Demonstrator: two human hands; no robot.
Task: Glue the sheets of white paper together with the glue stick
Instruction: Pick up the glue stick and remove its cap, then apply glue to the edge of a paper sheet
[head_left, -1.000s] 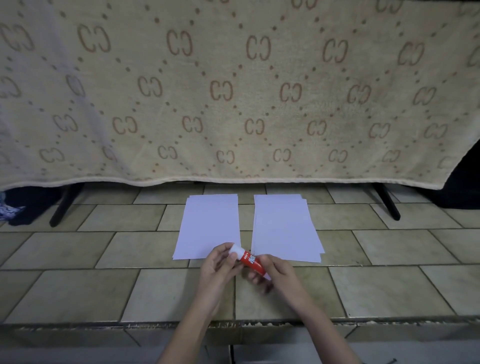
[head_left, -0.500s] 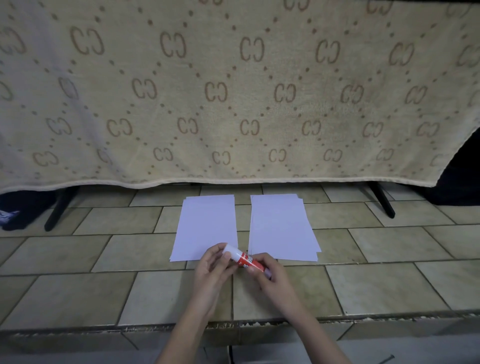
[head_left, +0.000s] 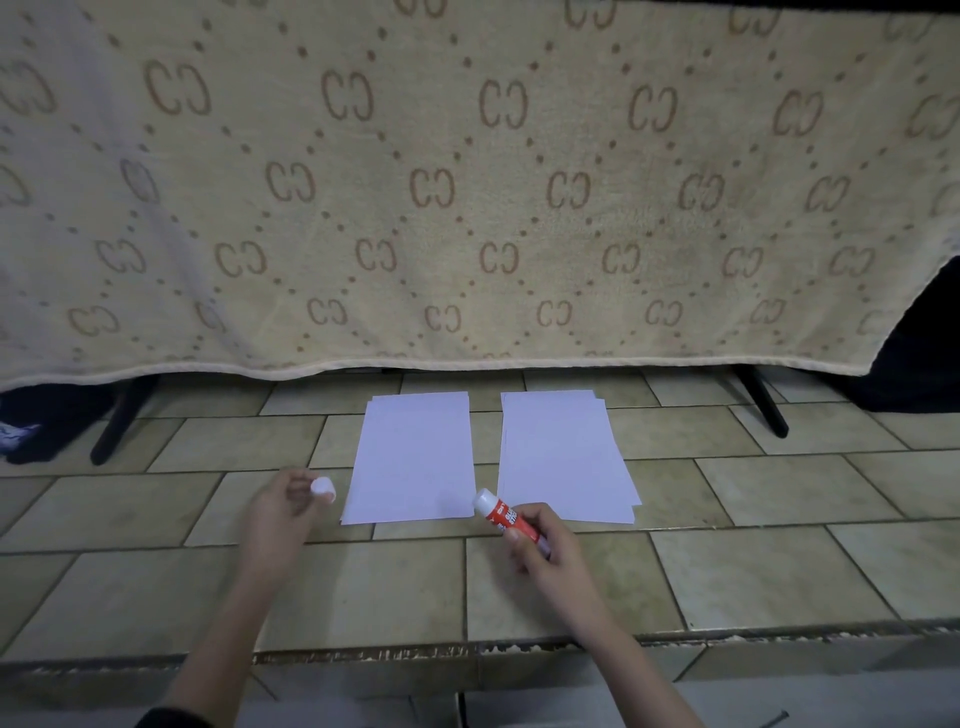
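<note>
We hold the glue stick (head_left: 506, 521) in our right hand (head_left: 545, 553), fingers curled round its lower body, its white top end pointing up and away toward the gap between the two stacks of paper. Our left hand (head_left: 283, 512) pinches the small white cap (head_left: 322, 488) at its fingertips, off to the left of the left stack (head_left: 413, 457). So both grips are closed, one on the stick, one on the cap.

The left stack and the right stack (head_left: 563, 457) lie side by side on the tiled table (head_left: 701, 571), apart from each other, just beyond our hands. The stick's tip sits just beside the near right corner of the left stack, and we cannot tell whether it touches.

We judge the uncapping done and the gluing not yet begun. The next move calls for bringing the tip down on a top sheet and rubbing it across, with the free fingers steadying the paper so it does not slide.

How many sheets each stack holds is hard to make out; only a few offset edges show. We cannot see whether any glue is wound out. The patterned blanket (head_left: 467, 208) hides whatever stands behind.
</note>
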